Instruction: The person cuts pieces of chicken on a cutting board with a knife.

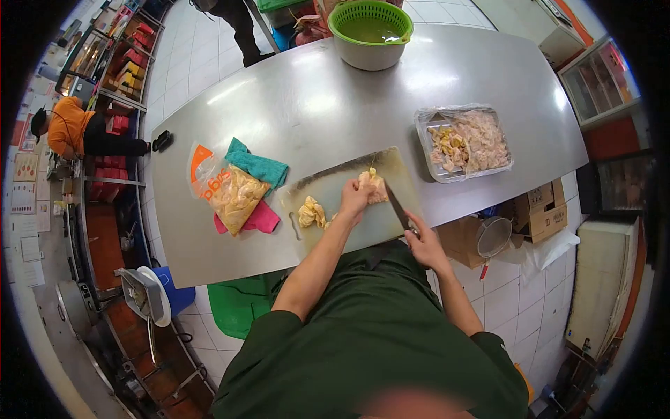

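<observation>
My left hand [354,199] is closed on a pale piece of meat [374,187] on the cutting board [361,230]. My right hand [423,241] grips the handle of a knife [397,208], its blade slanting up and left to the right edge of that piece. Yellowish pieces [311,212] lie on the board left of my left hand, partly hidden by my forearm. A thin curved metal tool [294,225] rests at the board's left edge.
On the metal table [314,112] are a lined tray [464,143] of meat pieces, a filled plastic bag [237,197], a teal cloth [257,165], a pink cloth [261,218] and a green strainer in a basin [370,59]. Two other people stand beyond the table.
</observation>
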